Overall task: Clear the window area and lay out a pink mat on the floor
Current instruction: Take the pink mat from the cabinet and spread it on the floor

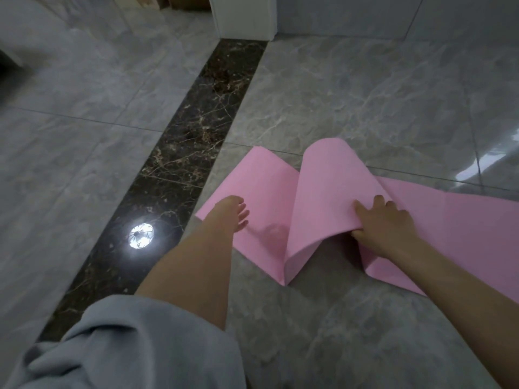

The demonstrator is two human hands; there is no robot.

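Observation:
A pink mat [269, 192] lies partly unrolled on the grey tiled floor, running off toward the right edge. Its middle rises in a tall arched fold [328, 192]. My right hand [384, 223] grips the near edge of that fold, fingers on top and thumb underneath. My left hand [234, 213] reaches down from a grey pushed-up sleeve [126, 346], and its fingers touch the flat left end of the mat. That end lies close to the dark floor strip.
A dark brown marble strip [196, 130] crosses the grey floor [365, 88] diagonally, with a bright lamp reflection [141, 235] on it. A white post or door frame [244, 18] stands at the top, with a tiled wall [365, 12] to its right.

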